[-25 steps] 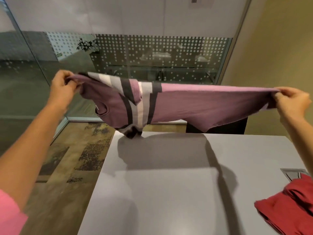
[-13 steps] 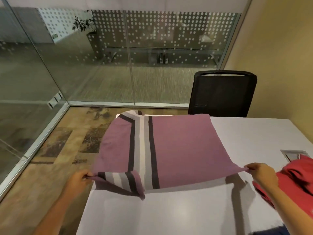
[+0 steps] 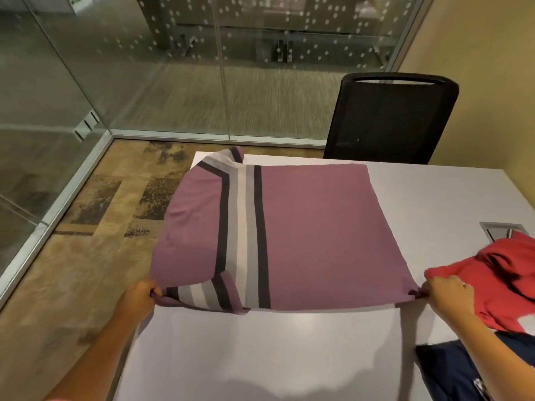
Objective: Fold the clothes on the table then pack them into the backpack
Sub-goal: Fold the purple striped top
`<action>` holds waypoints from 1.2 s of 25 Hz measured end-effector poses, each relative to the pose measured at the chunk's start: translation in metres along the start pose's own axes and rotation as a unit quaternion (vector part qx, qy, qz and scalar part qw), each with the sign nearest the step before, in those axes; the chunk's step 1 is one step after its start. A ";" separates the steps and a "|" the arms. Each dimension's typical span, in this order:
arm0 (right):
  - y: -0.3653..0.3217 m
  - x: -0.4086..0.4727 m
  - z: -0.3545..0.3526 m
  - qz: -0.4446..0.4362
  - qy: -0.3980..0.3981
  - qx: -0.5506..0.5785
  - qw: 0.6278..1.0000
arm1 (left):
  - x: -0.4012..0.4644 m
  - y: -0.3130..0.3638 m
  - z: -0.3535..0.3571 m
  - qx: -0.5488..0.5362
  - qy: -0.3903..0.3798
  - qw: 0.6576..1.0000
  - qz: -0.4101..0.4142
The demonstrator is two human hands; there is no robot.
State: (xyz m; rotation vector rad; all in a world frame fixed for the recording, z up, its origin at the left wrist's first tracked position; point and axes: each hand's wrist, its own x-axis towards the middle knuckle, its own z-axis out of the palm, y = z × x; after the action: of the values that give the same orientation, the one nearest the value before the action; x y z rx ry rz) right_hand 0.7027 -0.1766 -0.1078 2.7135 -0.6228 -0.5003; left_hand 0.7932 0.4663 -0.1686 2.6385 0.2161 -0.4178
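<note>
Purple cloth is pinched at both near corners: the left hand [image 3: 139,296] and the right hand [image 3: 448,293] each curl their fingers onto the striped shirt [image 3: 318,233], which lies spread on the grey table [image 3: 260,357]. A red garment [image 3: 509,282] lies just beside the right hand.

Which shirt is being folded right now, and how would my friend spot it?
Look at the big white rectangular table with a black mesh chair behind it. Spread flat at its left end is the purple cloth shirt, pinched at its near corners by the left hand and right hand. Unlike the crumpled plain red garment beside it, it has black, grey and white stripes.
</note>
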 end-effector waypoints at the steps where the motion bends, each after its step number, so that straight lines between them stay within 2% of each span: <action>1: -0.002 -0.001 -0.001 0.000 -0.020 -0.011 1.000 | -0.003 -0.002 0.005 0.011 -0.005 1.000 -0.013; 4: -0.007 0.005 0.006 0.007 -0.066 -0.019 0.998 | -0.014 0.007 0.015 0.120 0.014 0.992 -0.045; 6: -0.011 0.008 0.017 -0.003 -0.081 -0.017 0.997 | -0.020 0.029 0.022 0.146 0.072 0.987 -0.002; 8: -0.015 0.011 0.024 -0.011 -0.085 -0.014 0.996 | -0.022 0.056 0.032 0.137 0.092 0.980 0.110; 10: -0.018 0.012 0.030 -0.022 -0.076 -0.007 0.997 | -0.021 0.084 0.045 0.157 0.053 0.954 0.248; 12: -0.022 0.011 0.035 -0.048 -0.055 -0.009 0.997 | -0.020 0.110 0.058 0.218 -0.008 0.897 0.384; 14: -0.025 0.010 0.042 -0.081 -0.045 0.012 0.996 | -0.021 0.132 0.064 0.309 -0.072 0.845 0.431; 16: -0.025 0.010 0.050 -0.120 -0.054 0.042 0.990 | -0.018 0.142 0.064 0.347 -0.094 0.841 0.405; 18: -0.019 0.017 0.063 -0.127 -0.080 0.095 0.984 | -0.014 0.143 0.057 0.373 -0.123 0.856 0.336; 20: -0.011 0.027 0.072 -0.121 -0.099 0.121 0.980 | -0.011 0.139 0.048 0.352 -0.129 0.874 0.308; 23: -0.007 0.024 0.056 -0.115 -0.120 0.109 0.980 | -0.005 0.130 0.034 0.233 -0.199 0.916 0.260; 25: -0.007 0.023 0.045 -0.116 -0.165 0.065 0.977 | 0.002 0.131 0.017 0.125 -0.251 0.936 0.212; 27: -0.008 0.025 0.038 -0.124 -0.232 0.009 0.965 | 0.013 0.141 -0.003 -0.008 -0.296 0.938 0.180; 28: -0.010 0.027 0.035 -0.126 -0.249 -0.001 0.960 | 0.022 0.146 -0.014 -0.043 -0.304 0.937 0.169; 30: -0.011 0.030 0.026 -0.128 -0.264 0.008 0.956 | 0.045 0.156 -0.028 -0.020 -0.267 0.948 0.172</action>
State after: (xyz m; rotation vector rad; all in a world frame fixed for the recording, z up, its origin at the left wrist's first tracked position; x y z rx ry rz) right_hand 0.7221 -0.1865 -0.1427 2.6880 -0.3918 -1.3155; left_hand 0.8765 0.3450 -0.0952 2.3474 -0.3988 -0.9616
